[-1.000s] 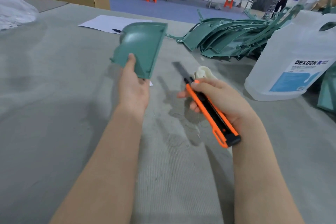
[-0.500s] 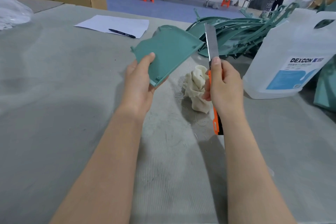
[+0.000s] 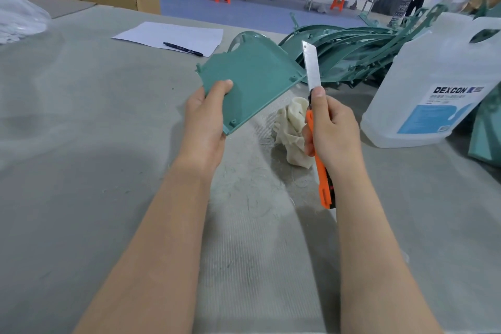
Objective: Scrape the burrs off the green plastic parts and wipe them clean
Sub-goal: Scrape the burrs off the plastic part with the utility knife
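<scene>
My left hand (image 3: 206, 122) holds a green plastic part (image 3: 249, 84) above the grey table (image 3: 81, 171), thumb clamped on its near face, fingers hidden behind. My right hand (image 3: 334, 133) is curled around an orange utility knife (image 3: 318, 149), its blade (image 3: 311, 65) upright just beside the part's right corner. The part is flat and fan-shaped, with small pegs along its edges. A crumpled cloth (image 3: 291, 130) lies below.

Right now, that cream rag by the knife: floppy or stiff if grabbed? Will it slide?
Probably floppy: the cream rag lies crumpled in soft folds on the table, so it would sag when lifted. Likely light, being a small wad of cloth. Pushed, it would probably drag and bunch on the textured surface rather than slide or roll.
</scene>
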A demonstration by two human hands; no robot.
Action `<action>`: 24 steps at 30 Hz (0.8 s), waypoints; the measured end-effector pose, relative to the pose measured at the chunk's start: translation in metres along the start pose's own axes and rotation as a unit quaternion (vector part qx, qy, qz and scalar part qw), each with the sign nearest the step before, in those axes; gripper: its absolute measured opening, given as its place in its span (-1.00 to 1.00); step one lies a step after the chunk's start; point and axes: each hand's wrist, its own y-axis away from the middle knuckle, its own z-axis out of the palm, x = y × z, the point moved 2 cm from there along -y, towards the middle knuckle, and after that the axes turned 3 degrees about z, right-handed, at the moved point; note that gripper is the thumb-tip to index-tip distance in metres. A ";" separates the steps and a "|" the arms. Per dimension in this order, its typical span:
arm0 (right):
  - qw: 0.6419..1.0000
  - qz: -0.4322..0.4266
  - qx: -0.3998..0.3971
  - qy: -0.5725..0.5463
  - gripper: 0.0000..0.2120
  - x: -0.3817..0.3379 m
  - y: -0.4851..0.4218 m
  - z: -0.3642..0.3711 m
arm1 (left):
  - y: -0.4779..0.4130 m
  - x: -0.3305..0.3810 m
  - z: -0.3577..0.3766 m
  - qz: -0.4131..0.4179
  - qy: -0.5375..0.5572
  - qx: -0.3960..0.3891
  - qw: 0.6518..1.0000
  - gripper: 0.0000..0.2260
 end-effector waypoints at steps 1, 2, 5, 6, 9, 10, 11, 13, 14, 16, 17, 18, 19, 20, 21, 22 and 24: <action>1.000 0.000 -0.003 -0.003 -0.57 0.000 0.000 0.000 | 0.000 0.000 0.000 0.000 -0.001 0.001 1.000 -0.86; 1.000 -0.001 -0.006 -0.004 -0.57 0.000 0.001 0.001 | 0.001 0.000 0.000 0.000 -0.002 0.003 1.000 -0.87; 1.000 -0.002 -0.011 -0.015 -0.57 0.001 0.001 0.001 | 0.002 0.001 0.000 -0.003 -0.007 0.006 1.000 -0.88; 1.000 -0.003 -0.012 -0.023 -0.57 0.001 0.000 0.001 | 0.002 0.002 0.000 -0.006 -0.006 0.007 1.000 -0.88; 0.999 -0.012 -0.022 -0.031 -0.58 0.001 0.001 0.004 | 0.002 0.001 0.001 -0.016 0.002 0.012 1.000 -0.89; 0.999 -0.010 -0.032 -0.037 -0.58 0.001 0.002 0.007 | 0.001 0.001 0.001 -0.019 0.006 0.015 1.000 -0.89; 0.998 -0.003 -0.044 -0.051 -0.57 0.002 0.003 0.010 | 0.001 0.001 0.001 -0.022 0.010 0.018 1.000 -0.89; 0.995 0.004 -0.066 -0.068 -0.56 0.003 0.004 0.015 | 0.001 0.000 0.001 -0.029 0.017 0.021 0.999 -0.89; 0.996 -0.004 -0.073 -0.056 -0.56 0.003 0.004 0.017 | 0.001 0.000 0.000 -0.032 0.021 0.022 0.999 -0.89; 0.994 -0.039 -0.100 -0.021 -0.56 0.002 0.007 0.021 | 0.001 -0.001 -0.001 -0.038 0.025 0.024 0.999 -0.90; 0.991 -0.055 -0.119 -0.008 -0.56 0.001 0.009 0.024 | 0.001 -0.002 -0.001 -0.043 0.025 0.026 0.998 -0.91; 0.989 -0.067 -0.134 0.000 -0.57 0.000 0.010 0.027 | 0.000 -0.002 -0.001 -0.048 0.025 0.030 0.998 -0.92; 0.988 -0.075 -0.138 -0.001 -0.57 -0.001 0.012 0.028 | -0.001 -0.003 -0.002 -0.052 0.027 0.034 0.998 -0.92; 0.988 -0.077 -0.131 -0.009 -0.58 -0.003 0.012 0.028 | -0.001 -0.003 -0.002 -0.056 0.031 0.036 0.997 -0.92; 0.991 -0.073 -0.112 -0.024 -0.58 -0.004 0.012 0.027 | -0.002 -0.003 -0.003 -0.059 0.034 0.038 0.997 -0.92; 0.993 -0.065 -0.083 -0.045 -0.59 -0.004 0.011 0.023 | -0.002 -0.002 -0.003 -0.062 0.036 0.039 0.997 -0.92; 0.995 -0.046 -0.022 -0.083 -0.59 -0.004 0.007 0.014 | -0.003 -0.003 -0.004 -0.071 0.040 0.039 0.996 -0.94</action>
